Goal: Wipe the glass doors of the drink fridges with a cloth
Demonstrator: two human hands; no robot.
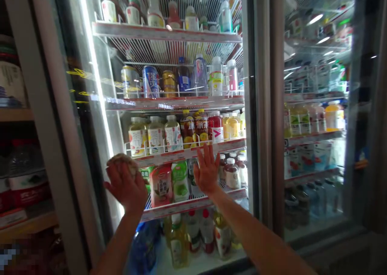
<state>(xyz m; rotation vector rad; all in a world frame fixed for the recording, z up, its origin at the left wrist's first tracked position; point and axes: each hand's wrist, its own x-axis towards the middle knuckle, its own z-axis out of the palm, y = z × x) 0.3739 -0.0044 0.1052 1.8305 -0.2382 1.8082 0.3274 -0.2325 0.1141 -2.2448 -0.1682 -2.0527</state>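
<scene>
I face a lit drinks fridge with a glass door (pixel 90 118). My left hand (pixel 125 184) is raised in front of the left side of the fridge, fingers curled round a pale crumpled cloth (pixel 122 160). My right hand (pixel 207 171) is open, fingers spread, flat towards the glass in front of the third shelf (pixel 181 154). Behind it stand small dark bottles with white caps (pixel 232 172) and green and red cartons (pixel 169 182).
Several wire shelves hold bottles and cans (pixel 151 81). A grey door frame (pixel 260 106) separates a second fridge door (pixel 317 114) on the right. Wooden shelving (pixel 18 114) with packed goods stands at the left. Large bottles (pixel 181 238) sit on the fridge floor.
</scene>
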